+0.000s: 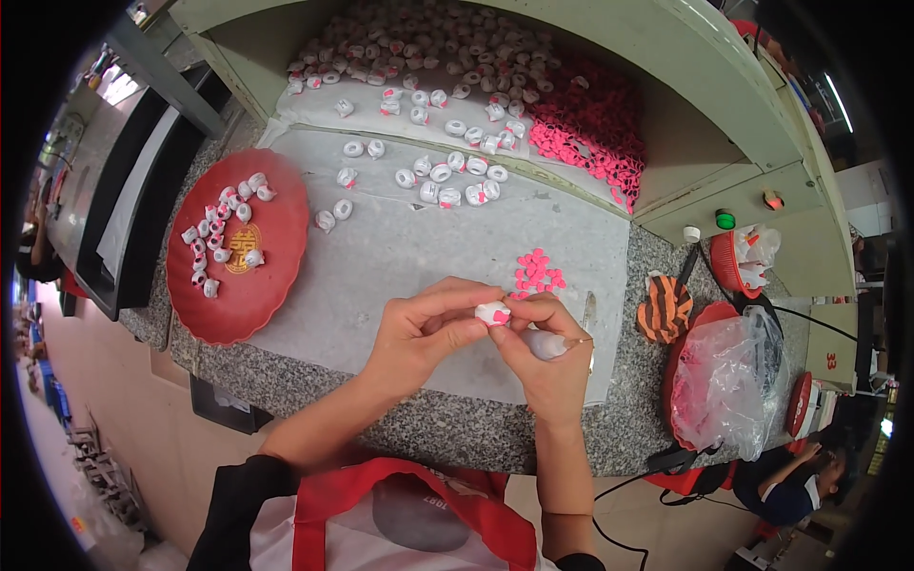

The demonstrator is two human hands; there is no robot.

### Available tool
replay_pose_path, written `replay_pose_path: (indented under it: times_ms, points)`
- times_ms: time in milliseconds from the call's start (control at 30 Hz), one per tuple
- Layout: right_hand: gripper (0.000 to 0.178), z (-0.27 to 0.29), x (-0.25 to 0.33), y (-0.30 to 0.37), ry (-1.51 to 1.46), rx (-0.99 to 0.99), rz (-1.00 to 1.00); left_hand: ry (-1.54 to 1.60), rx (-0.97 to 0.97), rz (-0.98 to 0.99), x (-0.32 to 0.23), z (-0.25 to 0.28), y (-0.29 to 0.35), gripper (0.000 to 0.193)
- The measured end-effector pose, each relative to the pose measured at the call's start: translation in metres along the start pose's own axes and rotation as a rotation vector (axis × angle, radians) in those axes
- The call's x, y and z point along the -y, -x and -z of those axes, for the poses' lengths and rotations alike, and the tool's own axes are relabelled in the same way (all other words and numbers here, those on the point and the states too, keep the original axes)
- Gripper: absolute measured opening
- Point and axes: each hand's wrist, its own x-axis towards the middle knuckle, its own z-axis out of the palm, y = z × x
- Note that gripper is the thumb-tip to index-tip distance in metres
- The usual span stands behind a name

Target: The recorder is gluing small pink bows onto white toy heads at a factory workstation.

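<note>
Over the front of the papered worktop, a small white cat-head-shaped piece with a pink bow [493, 313] is pinched between the fingertips of both hands. My left hand [419, 328] grips it from the left with thumb and forefinger. From the other side, my right hand [557, 357] has its thumb and forefinger on it. A whitish rounded object [545, 344], perhaps a small bottle, rests in the right palm, mostly hidden by fingers. Just beyond the right hand lies a loose pile of pink bow pieces [539, 272].
A red scalloped tray [286, 228] with several white pieces stands left. More white pieces [447, 171] are scattered on the white sheet [400, 247]. A shelf holds heaps of white pieces and pink bows [590, 143]. Right are an orange-black striped cloth [665, 309] and a plastic bag [728, 376].
</note>
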Motion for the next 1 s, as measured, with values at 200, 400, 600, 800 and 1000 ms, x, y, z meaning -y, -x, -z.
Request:
replay_pose_path:
  times_ms: [200,400,600,800,1000]
  points:
    - [0.024,0.000,-0.004,0.000,0.006,0.028,0.044,-0.071,-0.064,-0.019,0.000,-0.005,0.001,0.026]
    - [0.024,-0.001,-0.006,0.000,0.002,0.023,0.069,0.002,-0.047,0.012,0.001,-0.001,0.000,0.026]
    - [0.026,0.007,-0.008,-0.002,0.079,0.067,0.123,0.022,-0.056,0.083,0.003,0.002,0.000,0.026]
    - [0.029,0.000,0.002,-0.001,0.176,0.063,0.198,0.392,-0.116,0.345,-0.004,0.002,0.000,0.033]
    - [0.026,0.008,-0.001,-0.003,-0.112,0.069,0.072,-0.178,0.088,0.087,-0.019,-0.003,0.004,0.035]
